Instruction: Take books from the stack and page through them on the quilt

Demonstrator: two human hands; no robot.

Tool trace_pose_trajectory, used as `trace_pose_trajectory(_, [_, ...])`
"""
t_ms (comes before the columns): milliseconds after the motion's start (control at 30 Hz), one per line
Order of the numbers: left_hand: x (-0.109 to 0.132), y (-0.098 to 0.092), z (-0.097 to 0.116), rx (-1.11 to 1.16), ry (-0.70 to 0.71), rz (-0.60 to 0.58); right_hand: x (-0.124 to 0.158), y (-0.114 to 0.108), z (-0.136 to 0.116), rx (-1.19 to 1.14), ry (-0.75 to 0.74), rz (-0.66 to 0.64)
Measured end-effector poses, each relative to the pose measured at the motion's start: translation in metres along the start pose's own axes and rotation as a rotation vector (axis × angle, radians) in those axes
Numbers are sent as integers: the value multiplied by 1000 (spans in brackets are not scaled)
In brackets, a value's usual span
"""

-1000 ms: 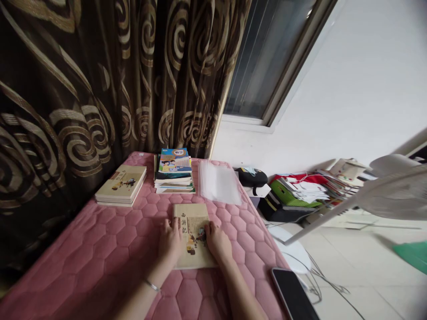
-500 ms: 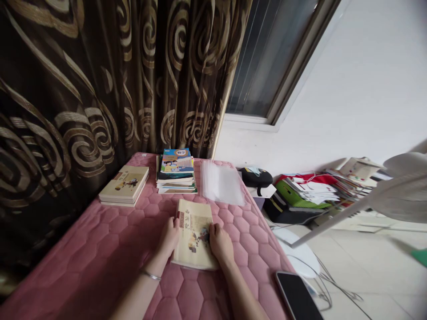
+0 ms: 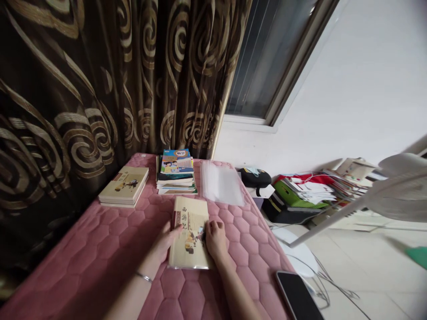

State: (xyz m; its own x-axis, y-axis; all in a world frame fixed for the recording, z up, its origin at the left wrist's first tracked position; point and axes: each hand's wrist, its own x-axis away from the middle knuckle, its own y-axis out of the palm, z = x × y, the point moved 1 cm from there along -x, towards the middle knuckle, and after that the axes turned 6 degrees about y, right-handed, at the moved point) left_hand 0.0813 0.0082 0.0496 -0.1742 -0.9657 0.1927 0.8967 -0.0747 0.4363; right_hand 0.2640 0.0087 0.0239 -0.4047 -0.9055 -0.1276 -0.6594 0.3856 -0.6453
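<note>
I see the cream book (image 3: 188,233) lying flat on the pink quilted table (image 3: 110,240), just in front of the stack of colourful books (image 3: 175,171). My left hand (image 3: 165,242) grips its spine edge, fingers curled on the cover; my right hand (image 3: 216,238) presses its right edge. Beside the stack lie a tan book (image 3: 125,186) and clear sleeves (image 3: 222,183).

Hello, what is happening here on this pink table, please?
A person holds a beige book with Chinese characters on its cover, flat on the pink quilted table cover. The left hand grips its left edge and the right hand its right edge. Behind it lie a pile of similar beige books, a stack of colourful schoolbooks and clear plastic sleeves. A black phone lies at the right edge.
</note>
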Motion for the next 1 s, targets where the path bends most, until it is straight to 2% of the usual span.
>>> trace_pose_trajectory(67, [2,-1,2,0,-9,23,-1,2,1,-75,21,-9])
trace_pose_trajectory(200, [4,-2,3,12,-6,25,1,-2,-1,-201,117,-124])
trace_pose_trajectory(300, [5,-5,2,40,36,-4,4,-8,-6,-215,183,-174])
trace_pose_trajectory(400, [3,-7,3,57,37,-31,5,-10,-11,-218,181,-251])
trace_pose_trajectory(533, [-8,-14,6,15,-8,-34,0,-5,-16,-226,133,-207])
trace_pose_trajectory(700, [-31,-31,3,-410,85,162,-6,5,-21,-172,82,-148])
trace_pose_trajectory(867, [-46,-41,-8,-631,206,376,-10,9,-24,-37,61,-170])
trace_pose_trajectory(1000, [-47,-39,-14,-800,339,469,-11,15,-20,60,61,-193])
